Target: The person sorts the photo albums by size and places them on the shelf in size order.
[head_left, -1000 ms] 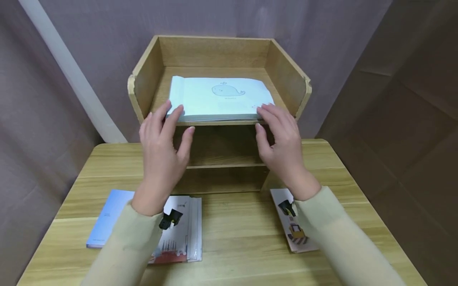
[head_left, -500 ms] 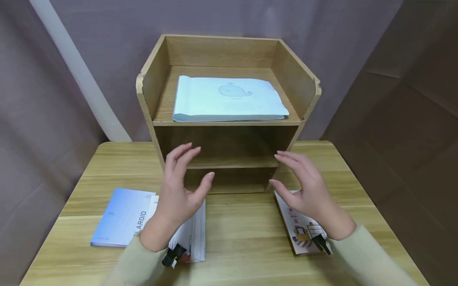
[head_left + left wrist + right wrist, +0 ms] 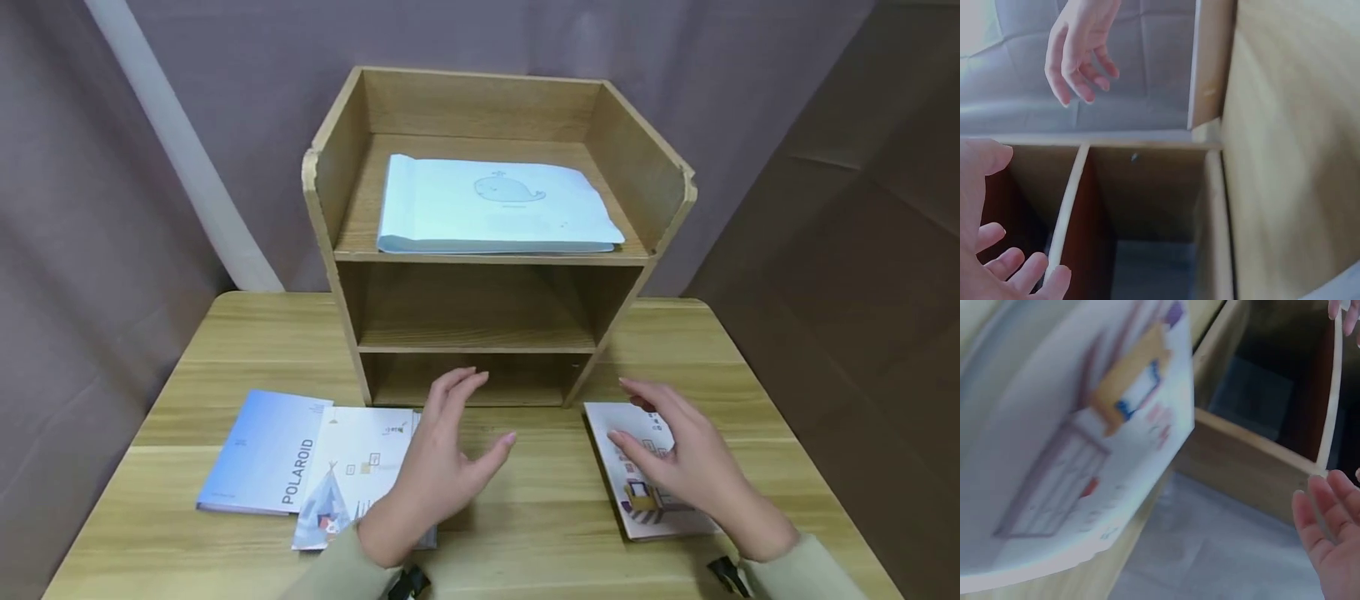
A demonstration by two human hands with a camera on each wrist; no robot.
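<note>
My left hand (image 3: 446, 471) is held in the air in front of the wooden shelf (image 3: 480, 346), fingers bent a little and thumb spread, holding nothing. It overlaps the right edge of a white booklet with a tent picture (image 3: 352, 483). The right hand (image 3: 693, 467), just as loosely curved, hovers over a white book with a furniture drawing (image 3: 637, 521); that book also shows large in the right wrist view. A pale-blue book with a whale drawing (image 3: 506, 221) lies flat on the shelf's top level, away from both hands.
Partly under the tent booklet lies a blue POLAROID book (image 3: 262, 450) on the wooden table (image 3: 525, 533). The shelf has raised sides on top and two compartments below. Grey curtains (image 3: 465, 33) hang behind, and a brown one covers the right side.
Both hands have left the whale book on the top level and come down and back towards the tabletop, the right one over the white book. The view has shifted slightly left.
</note>
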